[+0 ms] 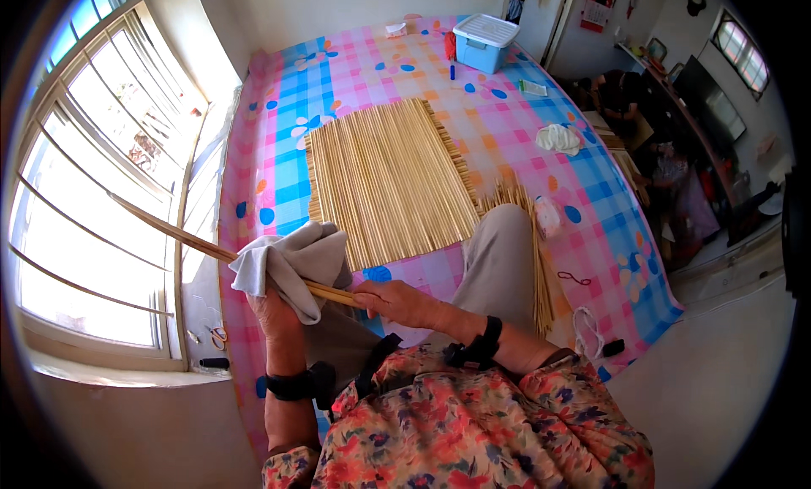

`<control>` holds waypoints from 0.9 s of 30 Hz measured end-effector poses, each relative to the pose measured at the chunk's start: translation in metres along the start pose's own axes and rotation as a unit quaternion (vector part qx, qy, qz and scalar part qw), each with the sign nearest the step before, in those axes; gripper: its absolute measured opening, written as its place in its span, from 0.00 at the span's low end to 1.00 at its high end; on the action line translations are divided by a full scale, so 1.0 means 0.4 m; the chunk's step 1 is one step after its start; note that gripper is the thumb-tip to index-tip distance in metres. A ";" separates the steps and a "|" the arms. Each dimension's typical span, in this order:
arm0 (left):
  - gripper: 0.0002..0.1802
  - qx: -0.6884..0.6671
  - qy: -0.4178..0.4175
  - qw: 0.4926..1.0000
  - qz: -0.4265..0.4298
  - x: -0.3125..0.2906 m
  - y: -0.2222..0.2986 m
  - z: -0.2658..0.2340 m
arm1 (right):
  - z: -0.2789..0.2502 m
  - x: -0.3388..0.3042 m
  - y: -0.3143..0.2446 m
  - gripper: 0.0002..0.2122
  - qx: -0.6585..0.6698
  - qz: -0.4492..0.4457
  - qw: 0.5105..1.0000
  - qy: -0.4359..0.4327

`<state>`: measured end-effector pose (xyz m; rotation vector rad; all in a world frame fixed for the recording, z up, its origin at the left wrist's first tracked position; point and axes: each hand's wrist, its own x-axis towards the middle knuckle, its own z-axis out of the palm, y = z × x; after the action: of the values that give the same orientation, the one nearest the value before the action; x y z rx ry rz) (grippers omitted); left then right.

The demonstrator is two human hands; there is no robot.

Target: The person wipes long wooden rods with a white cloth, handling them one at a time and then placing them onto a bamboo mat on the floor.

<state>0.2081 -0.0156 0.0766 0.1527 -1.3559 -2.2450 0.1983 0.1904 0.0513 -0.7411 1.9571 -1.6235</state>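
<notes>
A thin bundle of tan stalks [329, 294] slants across my lap, its far end reaching up left past the window sill. My left hand [274, 307] is closed around a light grey cloth [296, 257] wrapped over the stalks; its fingers are mostly hidden by the cloth. My right hand [393, 303] grips the near end of the stalks, to the right of the cloth. Beyond my hands lies a flat mat of straw-coloured stalks [389, 176], laid side by side. More loose stalks [541, 274] lie in a pile by my right knee.
A barred window [101, 193] is close on my left, with scissors [220, 337] on its sill. The checked sheet [279, 134] carries a blue lidded bin [483, 46], a crumpled white cloth [558, 139], a dark red cord [574, 278] and a white cord [587, 330].
</notes>
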 end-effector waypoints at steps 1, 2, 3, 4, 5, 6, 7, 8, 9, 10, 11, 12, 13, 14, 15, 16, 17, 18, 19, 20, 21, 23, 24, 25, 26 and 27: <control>0.18 -0.020 0.013 1.000 -0.011 0.003 0.008 -0.012 | -0.006 -0.009 0.013 0.17 0.008 0.002 1.000 -0.004; 0.18 -0.043 0.026 0.999 -0.021 0.011 0.014 -0.016 | -0.018 -0.017 0.033 0.18 0.014 0.003 1.000 -0.007; 0.17 -0.066 0.039 0.997 -0.031 0.017 0.019 -0.023 | -0.027 -0.026 0.051 0.18 0.019 0.004 1.000 -0.010; 0.17 -0.057 0.036 0.997 -0.023 0.025 0.014 -0.043 | -0.036 -0.036 0.067 0.19 0.055 0.047 0.997 -0.018; 0.17 -0.071 0.031 0.997 -0.031 0.026 0.014 -0.040 | -0.049 -0.042 0.073 0.21 0.088 0.088 0.992 -0.026; 0.17 -0.085 0.026 0.995 -0.038 0.027 0.017 -0.035 | -0.055 -0.046 0.077 0.23 0.121 0.128 0.984 -0.034; 0.17 -0.099 0.021 0.994 -0.045 0.027 0.017 -0.033 | -0.054 -0.050 0.077 0.24 0.144 0.129 0.981 -0.026; 0.17 -0.094 0.027 0.995 -0.036 0.029 0.015 -0.034 | -0.051 -0.048 0.056 0.25 0.165 0.127 0.978 -0.019; 0.17 -0.088 0.034 0.995 -0.026 0.026 0.006 -0.037 | -0.049 -0.045 0.043 0.26 0.187 0.124 0.974 -0.013; 0.17 -0.082 0.042 0.996 -0.015 0.022 0.002 -0.040 | -0.046 -0.041 0.041 0.26 0.205 0.129 0.970 -0.011; 0.18 -0.066 0.032 0.997 -0.013 0.021 -0.001 -0.037 | -0.046 -0.039 0.040 0.26 0.221 0.134 0.966 -0.008; 0.19 -0.049 0.022 0.998 -0.010 0.020 -0.003 -0.035 | -0.045 -0.038 0.040 0.27 0.237 0.139 0.961 -0.004; 0.20 -0.032 0.013 0.999 -0.006 0.017 -0.006 -0.030 | -0.038 -0.034 0.040 0.26 0.252 0.127 0.959 0.005; 0.19 0.046 0.009 0.999 0.021 0.002 -0.006 0.001 | -0.031 -0.029 0.042 0.25 0.265 0.116 0.957 0.018; 0.18 0.010 0.020 1.000 -0.001 -0.012 -0.008 0.024 | -0.017 -0.020 0.037 0.24 0.281 0.104 0.954 0.025; 0.18 -0.027 0.030 0.999 -0.024 -0.023 -0.011 0.045 | -0.006 -0.012 0.027 0.23 0.277 0.103 0.955 0.018; 0.18 -0.065 0.040 0.996 -0.048 -0.028 -0.014 0.053 | 0.006 -0.007 0.010 0.22 0.274 0.103 0.956 0.010; 0.19 -0.045 0.021 0.997 -0.051 -0.024 -0.034 0.037 | 0.013 -0.002 -0.006 0.21 0.270 0.104 0.957 0.002; 0.17 -0.069 0.020 0.994 -0.079 -0.035 -0.040 0.040 | 0.016 0.005 -0.020 0.20 0.246 0.103 0.964 -0.018; 0.16 -0.092 0.021 0.990 -0.106 -0.053 -0.047 0.052 | 0.020 0.011 -0.033 0.19 0.223 0.102 0.969 -0.040; 0.15 -0.115 0.021 0.984 -0.134 -0.064 -0.051 0.058 | 0.022 0.017 -0.040 0.18 0.200 0.101 0.973 -0.062; 0.15 -0.101 0.051 0.986 -0.119 -0.060 -0.091 0.044 | 0.035 0.021 -0.017 0.14 0.153 0.071 0.985 -0.036; 0.16 -0.097 0.048 0.987 -0.119 -0.061 -0.098 0.045 | 0.040 0.021 -0.003 0.13 0.126 0.044 0.991 -0.019; 0.16 -0.092 0.045 0.988 -0.118 -0.061 -0.104 0.045 | 0.042 0.023 0.009 0.13 0.100 0.017 0.995 -0.002; 0.17 -0.104 0.031 0.986 -0.125 -0.061 -0.111 0.037 | 0.039 0.020 0.004 0.13 0.065 0.000 0.998 0.009; 0.17 -0.099 0.028 0.988 -0.119 -0.063 -0.115 0.034 | 0.034 0.016 -0.006 0.13 0.030 -0.016 0.999 0.019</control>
<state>0.2084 0.0243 0.0400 0.3204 -1.1279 -2.5373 0.2031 0.1760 0.0513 -0.7272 1.9235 -1.7204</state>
